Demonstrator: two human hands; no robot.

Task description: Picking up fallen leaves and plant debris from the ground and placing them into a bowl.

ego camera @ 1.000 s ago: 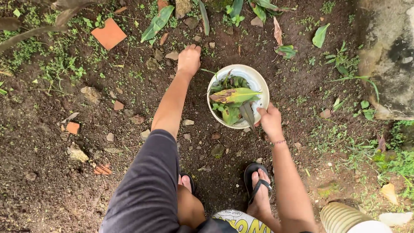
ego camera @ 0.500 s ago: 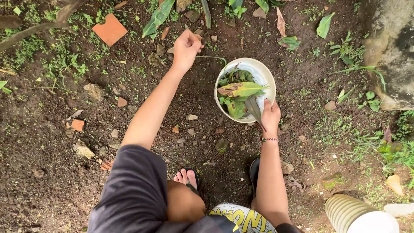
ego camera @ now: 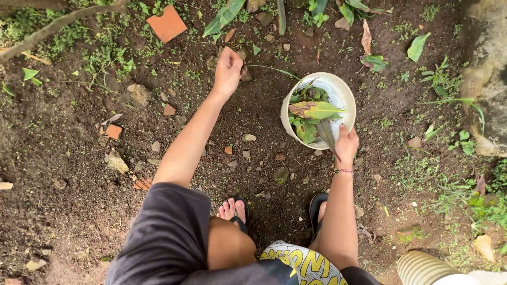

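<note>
Two hands out over bare soil, person crouched, feet in black sandals (ego camera: 317, 203) nearest cam. R hand (ego camera: 346, 145) grips near rim of white bucket (ego camera: 343, 95), fingers curled over the edge and closed on it, thumb beside a grey-green leaf hanging over the rim. Bucket sits on dirt just ahead of R foot, filled w/ cut leaves (ego camera: 311, 113), one yellow-green leaf on top. L hand (ego camera: 228, 68) further out, arm extended, fingers bunched together at ground level touching a small stone (ego camera: 246, 73); can't tell whether it's actually pinching anything, fingertips hidden. Thin green stem (ego camera: 274, 70) runs btwn L hand and bucket. Scattered stones and brick bits around, orange tile (ego camera: 167, 23) far L, corrugated cream pipe (ego camera: 422, 269) near R.
</note>
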